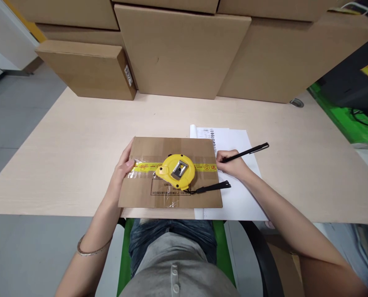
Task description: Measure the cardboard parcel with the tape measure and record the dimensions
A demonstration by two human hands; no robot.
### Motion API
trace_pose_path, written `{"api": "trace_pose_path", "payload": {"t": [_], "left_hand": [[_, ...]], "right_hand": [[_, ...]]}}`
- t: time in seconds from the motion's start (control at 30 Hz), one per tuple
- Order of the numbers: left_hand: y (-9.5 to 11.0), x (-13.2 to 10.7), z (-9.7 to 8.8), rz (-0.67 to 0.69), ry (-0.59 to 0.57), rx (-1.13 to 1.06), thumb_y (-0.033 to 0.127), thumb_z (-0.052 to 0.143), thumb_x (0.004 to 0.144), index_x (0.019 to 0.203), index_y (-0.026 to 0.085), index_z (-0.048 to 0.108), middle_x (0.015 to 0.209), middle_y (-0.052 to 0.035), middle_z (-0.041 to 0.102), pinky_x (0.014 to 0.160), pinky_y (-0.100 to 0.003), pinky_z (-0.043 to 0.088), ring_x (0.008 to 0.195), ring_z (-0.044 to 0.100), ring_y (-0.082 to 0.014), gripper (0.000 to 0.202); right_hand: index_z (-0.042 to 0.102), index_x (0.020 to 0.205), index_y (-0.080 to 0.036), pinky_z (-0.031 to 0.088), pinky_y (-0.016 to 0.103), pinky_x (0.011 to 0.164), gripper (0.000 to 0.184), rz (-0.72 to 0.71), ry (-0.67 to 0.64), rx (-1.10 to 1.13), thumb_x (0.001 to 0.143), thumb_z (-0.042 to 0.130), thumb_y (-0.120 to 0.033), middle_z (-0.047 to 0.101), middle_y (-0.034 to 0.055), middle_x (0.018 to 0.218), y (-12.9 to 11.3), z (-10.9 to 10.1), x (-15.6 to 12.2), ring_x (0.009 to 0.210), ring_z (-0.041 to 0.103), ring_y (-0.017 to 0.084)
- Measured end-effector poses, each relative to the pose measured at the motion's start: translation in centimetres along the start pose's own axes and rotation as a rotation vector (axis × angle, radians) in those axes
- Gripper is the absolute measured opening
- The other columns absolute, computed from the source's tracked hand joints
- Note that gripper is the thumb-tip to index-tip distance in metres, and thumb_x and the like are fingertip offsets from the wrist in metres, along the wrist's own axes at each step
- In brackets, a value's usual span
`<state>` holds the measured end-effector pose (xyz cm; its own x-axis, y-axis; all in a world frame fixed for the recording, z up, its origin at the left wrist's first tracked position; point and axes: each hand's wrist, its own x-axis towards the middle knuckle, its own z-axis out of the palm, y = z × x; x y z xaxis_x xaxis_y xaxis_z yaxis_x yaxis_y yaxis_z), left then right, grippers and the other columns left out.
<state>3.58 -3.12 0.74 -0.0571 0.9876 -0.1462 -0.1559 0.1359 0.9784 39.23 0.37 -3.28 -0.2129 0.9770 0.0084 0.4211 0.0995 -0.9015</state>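
Note:
A flat cardboard box [140, 194] with yellow printed tape lies near the table's front edge. My left hand [122, 167] grips its left side, thumb on top and the other fingers hidden behind the edge. On the box rests a yellow tape measure [168, 171] with a metal clip and a black wrist strap [213, 187] reaching past the box's right side. My right hand [232, 163] is closed around a black pen [252, 149], over the white page of a spiral notebook [233, 198]. The box covers part of the notebook, and the pen's tip is hidden by my fingers.
Cardboard boxes [184, 53] stand along the back of the table [88, 128], with a smaller carton [88, 70] at the left. A dark object on a green surface [366, 128] lies beyond the right edge. Another person's clothing [346, 247] shows at lower right.

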Motion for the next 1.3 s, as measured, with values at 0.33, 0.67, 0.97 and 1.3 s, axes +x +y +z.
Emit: {"api": "trace_pose_path", "payload": {"t": [0.33,0.67,0.97,1.3], "left_hand": [[0.45,-0.30,0.55,0.012,-0.014,-0.041,0.052,0.079,0.081,0.144,0.034,0.069,0.166,0.0044,0.057,0.137,-0.056,0.031,0.163,0.038,-0.0394,0.066],[0.46,-0.22,0.50,-0.007,-0.010,-0.054,0.054,0.082,0.078,0.139,0.035,0.071,0.164,0.0036,0.059,0.133,-0.056,0.040,0.160,0.043,-0.0410,0.065],[0.45,-0.21,0.60,-0.008,0.013,-0.041,0.053,0.082,0.076,0.140,0.034,0.071,0.165,0.0041,0.058,0.136,-0.057,0.036,0.162,0.040,-0.0410,0.068],[0.42,-0.21,0.58,-0.016,0.009,-0.040,0.056,0.082,0.076,0.137,0.035,0.072,0.162,0.0005,0.060,0.126,-0.058,0.049,0.156,0.048,-0.0436,0.065]], "right_hand": [[0.044,0.052,-0.024,0.025,0.028,0.048,0.044,0.005,0.006,0.007,0.075,0.077,-0.043,0.040,-0.0042,0.047,0.13,0.05,-0.03,0.051,0.033,0.010],[0.045,0.052,-0.024,0.025,0.028,0.047,0.041,0.020,0.002,0.018,0.073,0.076,-0.040,0.042,-0.0044,0.046,0.16,0.09,0.01,0.048,0.033,0.010],[0.042,0.052,-0.026,0.027,0.027,0.046,0.038,0.044,0.041,0.022,0.073,0.072,-0.035,0.044,-0.0048,0.041,0.19,-0.16,-0.17,0.044,0.034,0.010],[0.042,0.052,-0.025,0.026,0.028,0.047,0.041,0.037,0.014,0.008,0.075,0.074,-0.038,0.041,-0.0051,0.043,0.24,-0.14,-0.14,0.045,0.032,0.009]]}}
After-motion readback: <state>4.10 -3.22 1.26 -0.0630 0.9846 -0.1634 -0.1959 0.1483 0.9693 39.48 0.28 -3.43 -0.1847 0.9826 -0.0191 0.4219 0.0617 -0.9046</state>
